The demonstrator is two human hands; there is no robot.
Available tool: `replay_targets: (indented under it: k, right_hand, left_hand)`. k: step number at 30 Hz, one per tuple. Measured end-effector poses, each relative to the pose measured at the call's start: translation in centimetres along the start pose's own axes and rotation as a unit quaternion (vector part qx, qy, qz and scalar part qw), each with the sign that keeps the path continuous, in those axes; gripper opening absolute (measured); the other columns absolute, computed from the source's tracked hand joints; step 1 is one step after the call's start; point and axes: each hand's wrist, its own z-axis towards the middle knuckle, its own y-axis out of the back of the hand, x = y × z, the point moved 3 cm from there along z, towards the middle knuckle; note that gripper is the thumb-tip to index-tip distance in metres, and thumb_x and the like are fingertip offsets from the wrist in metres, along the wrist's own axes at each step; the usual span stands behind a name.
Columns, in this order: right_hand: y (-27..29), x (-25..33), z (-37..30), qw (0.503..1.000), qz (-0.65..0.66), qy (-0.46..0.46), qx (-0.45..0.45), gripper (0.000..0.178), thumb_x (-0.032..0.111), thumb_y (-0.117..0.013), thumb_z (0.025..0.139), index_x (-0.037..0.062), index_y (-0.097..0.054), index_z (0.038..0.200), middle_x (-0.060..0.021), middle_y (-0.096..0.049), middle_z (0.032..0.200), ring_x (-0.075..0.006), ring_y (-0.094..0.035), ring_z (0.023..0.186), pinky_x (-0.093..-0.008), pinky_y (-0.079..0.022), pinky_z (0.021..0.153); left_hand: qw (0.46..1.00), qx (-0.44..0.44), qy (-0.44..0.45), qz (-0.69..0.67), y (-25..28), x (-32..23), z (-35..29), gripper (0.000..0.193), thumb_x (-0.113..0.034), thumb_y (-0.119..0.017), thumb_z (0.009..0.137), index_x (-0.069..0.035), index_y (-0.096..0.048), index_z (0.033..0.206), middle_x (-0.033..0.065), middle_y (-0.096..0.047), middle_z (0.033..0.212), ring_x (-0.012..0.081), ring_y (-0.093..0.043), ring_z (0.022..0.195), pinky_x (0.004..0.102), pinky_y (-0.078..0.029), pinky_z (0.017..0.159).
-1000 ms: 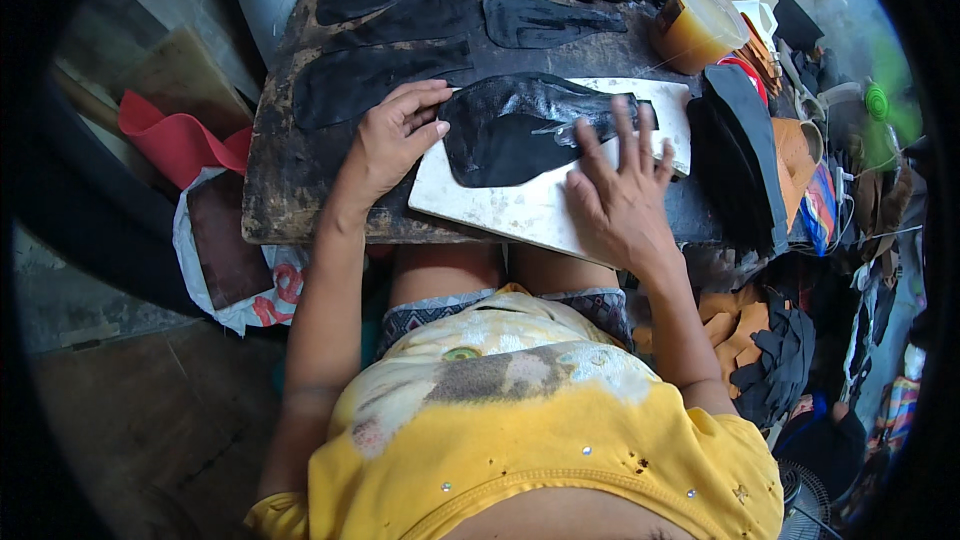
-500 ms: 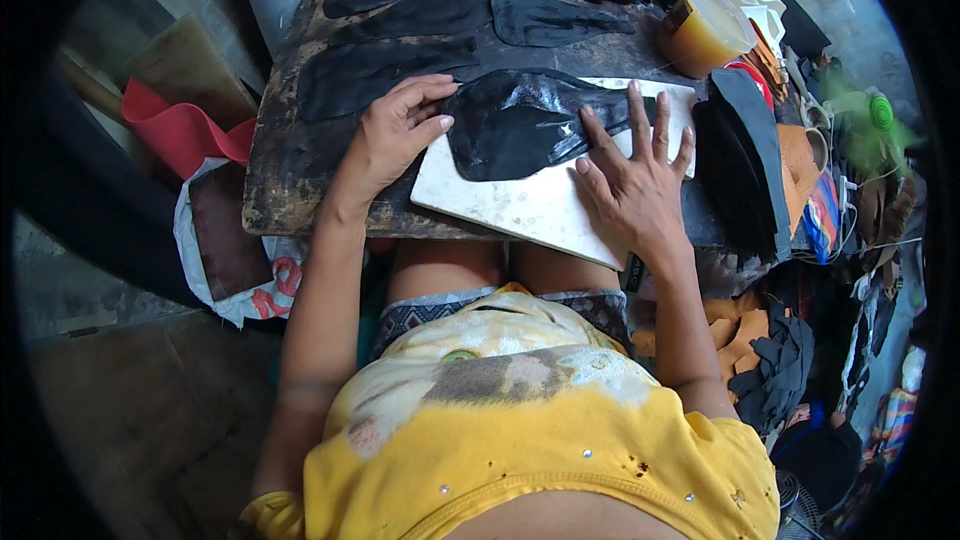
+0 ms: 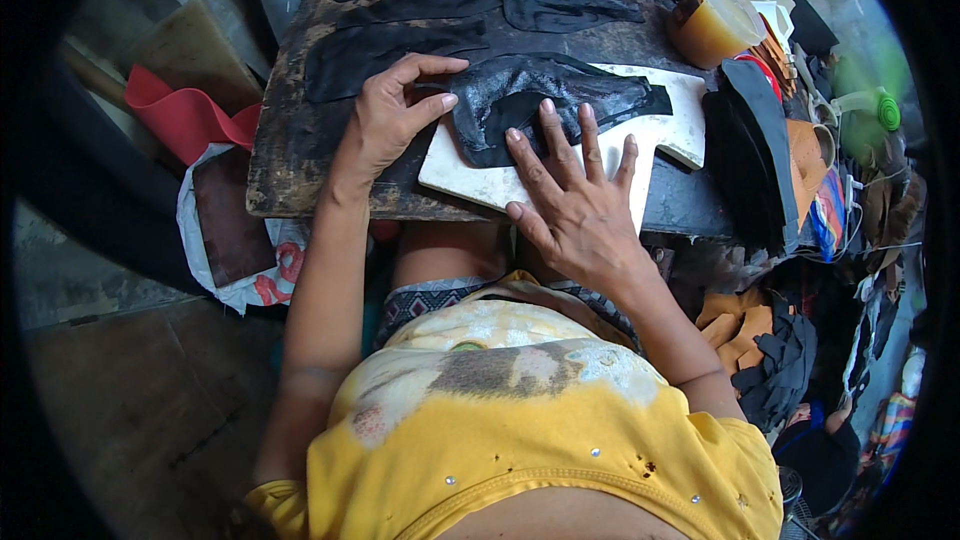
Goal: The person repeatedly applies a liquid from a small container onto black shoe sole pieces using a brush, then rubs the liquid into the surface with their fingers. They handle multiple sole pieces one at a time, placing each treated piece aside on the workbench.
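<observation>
- The left hand [image 3: 385,120] has its grip on the left end of a black glossy leather piece [image 3: 545,100], thumb and forefinger curled round its edge in a pinch.
- The right hand [image 3: 575,205] grips nothing: it lies flat and spread, fingers [image 3: 548,140] pressing down on the near part of the same piece.
- The leather piece lies across a white board [image 3: 670,125], which sits on the near right part of the dark, stained worktop [image 3: 290,165].
- Farther back on the worktop lie several flat black cut pieces [image 3: 400,40], side by side.
- At the far right stands an amber tub [image 3: 710,25] with a pale lid; near it, to the right of the board, is a stack of black soles [image 3: 750,150].
- Left of the worktop, lower down, are a red sheet [image 3: 185,115] and a brown piece on a white bag [image 3: 225,230].
- The person wears a yellow shirt [image 3: 520,440].
</observation>
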Motion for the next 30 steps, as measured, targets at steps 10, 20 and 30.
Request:
replay_targets:
  k: [10,20,30]
  right_hand:
    - [-1.0,3.7,2.5,0.997,0.009,0.057,-0.043,0.068,0.049,-0.038,0.098,0.0017,-0.041,0.146,-0.0217,-0.018,0.16,-0.0341,-0.008,0.151,-0.0676,0.004,0.112]
    - [1.2,-0.9,4.1,0.998,0.007,-0.009,-0.066,0.057,0.048,-0.04,0.1,0.0083,-0.053,0.14,-0.014,-0.013,0.163,-0.0364,0.003,0.151,-0.0628,0.006,0.114]
    - [10.7,-31.0,13.7,0.899,-0.088,-0.368,-0.219,0.071,0.073,-0.027,0.092,0.03,-0.049,0.144,-0.0214,-0.021,0.16,-0.048,-0.009,0.147,-0.0764,-0.003,0.107]
  left_hand:
    - [0.999,0.001,-0.028,0.031,0.1,0.3,0.2,0.026,-0.002,-0.061,0.09,-0.002,-0.069,0.114,0.0064,-0.069,0.111,0.0114,-0.061,0.102,0.0236,-0.046,0.091]
    - [0.997,-0.008,-0.021,0.069,0.0,0.5,0.3,0.029,0.001,-0.064,0.087,-0.003,-0.07,0.115,0.0047,-0.069,0.109,0.0102,-0.061,0.098,0.0235,-0.047,0.084]
    - [0.999,-0.012,-0.013,0.039,-0.1,0.5,0.3,0.029,-0.001,-0.063,0.089,-0.004,-0.068,0.118,0.0043,-0.069,0.106,0.0102,-0.061,0.095,0.0233,-0.048,0.085]
